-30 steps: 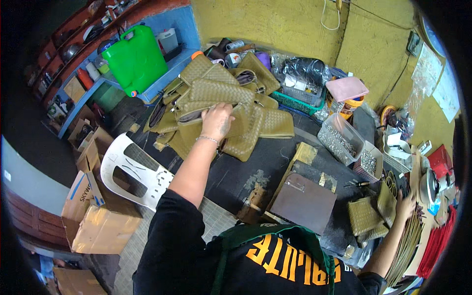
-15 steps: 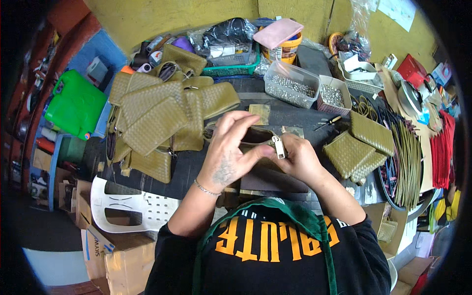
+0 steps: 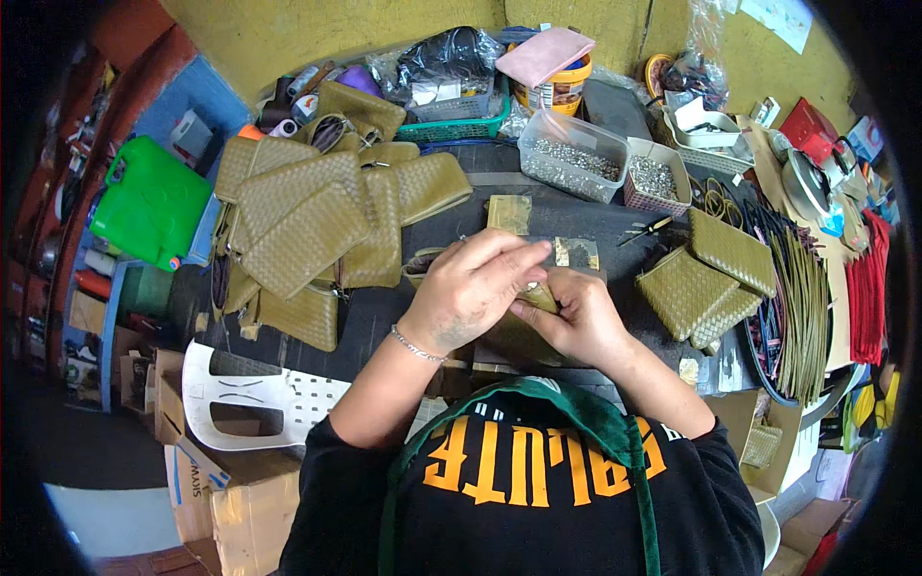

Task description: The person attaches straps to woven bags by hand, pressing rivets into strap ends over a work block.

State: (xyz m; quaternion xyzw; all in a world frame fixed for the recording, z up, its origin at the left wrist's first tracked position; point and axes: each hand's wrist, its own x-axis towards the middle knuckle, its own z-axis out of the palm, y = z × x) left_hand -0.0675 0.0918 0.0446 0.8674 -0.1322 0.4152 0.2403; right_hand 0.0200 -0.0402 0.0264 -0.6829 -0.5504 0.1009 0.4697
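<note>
Both hands meeting over a small olive pouch (image 3: 538, 331) at the near desk (image 3: 461, 216) edge: left hand (image 3: 475, 288) curled on top, right hand (image 3: 567, 317) pinching its right side, long axis roughly left-right beneath the fingers. Left of the pouch, a heap of woven olive pouches (image 3: 307, 226); beyond it, a clear tub (image 3: 571, 168) and small basket (image 3: 653, 178) holding metal bits.

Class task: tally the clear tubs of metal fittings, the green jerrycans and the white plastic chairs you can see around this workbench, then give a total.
Clear tubs of metal fittings: 2
Green jerrycan: 1
White plastic chair: 1
Total: 4
</note>
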